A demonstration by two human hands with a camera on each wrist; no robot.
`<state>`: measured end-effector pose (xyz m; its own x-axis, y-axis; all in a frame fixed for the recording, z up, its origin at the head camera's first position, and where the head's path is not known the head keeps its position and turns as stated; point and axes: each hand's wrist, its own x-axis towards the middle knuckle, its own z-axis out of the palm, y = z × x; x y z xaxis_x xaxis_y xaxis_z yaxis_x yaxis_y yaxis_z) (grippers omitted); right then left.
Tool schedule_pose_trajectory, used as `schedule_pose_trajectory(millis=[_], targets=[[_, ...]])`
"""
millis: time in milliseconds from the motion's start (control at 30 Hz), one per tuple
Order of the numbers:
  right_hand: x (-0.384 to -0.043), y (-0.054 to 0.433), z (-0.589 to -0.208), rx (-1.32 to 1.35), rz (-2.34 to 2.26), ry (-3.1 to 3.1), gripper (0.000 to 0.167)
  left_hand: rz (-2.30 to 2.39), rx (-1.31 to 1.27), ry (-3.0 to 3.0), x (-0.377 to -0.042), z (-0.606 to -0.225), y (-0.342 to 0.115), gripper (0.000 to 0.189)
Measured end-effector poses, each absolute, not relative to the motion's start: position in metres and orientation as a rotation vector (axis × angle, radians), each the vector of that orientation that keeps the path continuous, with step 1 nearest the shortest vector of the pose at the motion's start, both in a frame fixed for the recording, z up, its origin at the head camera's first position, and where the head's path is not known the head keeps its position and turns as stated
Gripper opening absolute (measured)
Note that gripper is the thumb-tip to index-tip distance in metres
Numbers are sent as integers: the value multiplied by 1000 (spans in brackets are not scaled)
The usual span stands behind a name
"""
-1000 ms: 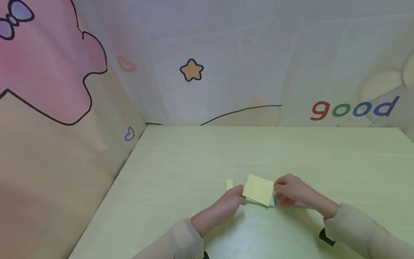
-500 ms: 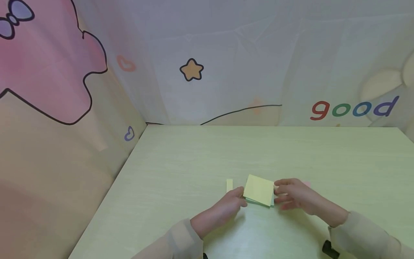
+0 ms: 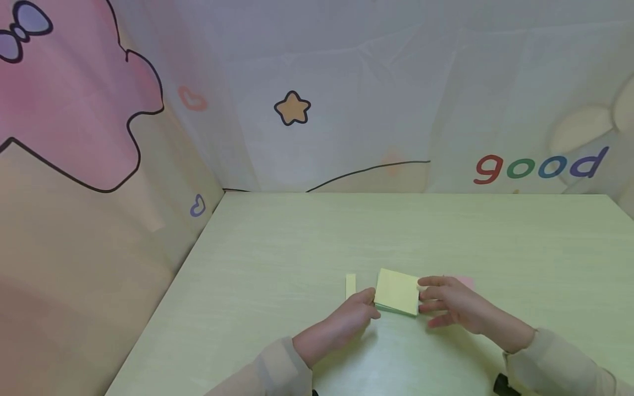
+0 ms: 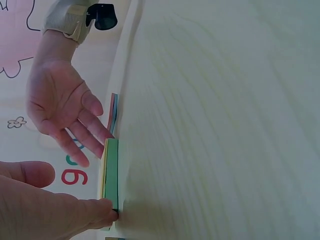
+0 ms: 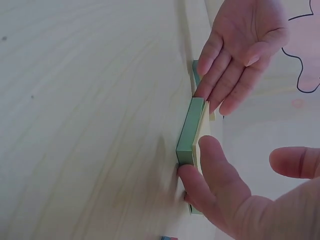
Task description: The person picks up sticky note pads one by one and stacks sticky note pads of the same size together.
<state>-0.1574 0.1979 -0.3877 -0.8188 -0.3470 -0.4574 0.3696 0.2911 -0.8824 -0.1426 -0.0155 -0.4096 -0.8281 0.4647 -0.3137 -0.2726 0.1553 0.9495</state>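
A yellow sticky-note pad [image 3: 396,291] lies on a green sticky-note pad [image 5: 187,132] on the table, their edges nearly lined up. On the left side, my left hand [image 3: 349,319] touches the stack with extended fingers, its thumb held apart. From the right, my right hand [image 3: 460,305] has its spread fingers at the opposite edge, and its thumb stands free in the right wrist view. The left wrist view shows the green pad's side [image 4: 112,175] between both hands' fingertips.
A narrow yellow strip [image 3: 350,285] lies left of the stack. Partly hidden behind my right hand is a pink pad [image 3: 464,281]; the left wrist view shows a pink and blue stack [image 4: 113,112] there. A printed cloth [image 3: 346,110] rises behind the pale table [image 3: 277,247].
My right hand has gone from curled fingers at the pads' right edge to spread fingers against it. The green pad's protruding corner is now under the yellow one. My left hand has hardly moved.
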Motion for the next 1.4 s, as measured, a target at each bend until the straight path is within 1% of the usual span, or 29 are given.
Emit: schedule_pose_trajectory(millis=[233,900,1067,1233,1400], targets=[[-156,194,-387,48,-1577,1988,58,1715,160,1885,-140,-407,-16,64],[-152,194,-387,-49,-1504,2086,62,1717,143,1901,-139,-406,-17,64],[-156,194,-388,-50,-1630,2109,66,1782,95,1912,-143,-403,-16,67],[-158,189,-389,-20,-1844,1984,66,1876,57,1903,-152,-401,-10,67],[-159,184,-392,-8,-1902,1910,66,1904,27,1888,-160,-402,-4,67]])
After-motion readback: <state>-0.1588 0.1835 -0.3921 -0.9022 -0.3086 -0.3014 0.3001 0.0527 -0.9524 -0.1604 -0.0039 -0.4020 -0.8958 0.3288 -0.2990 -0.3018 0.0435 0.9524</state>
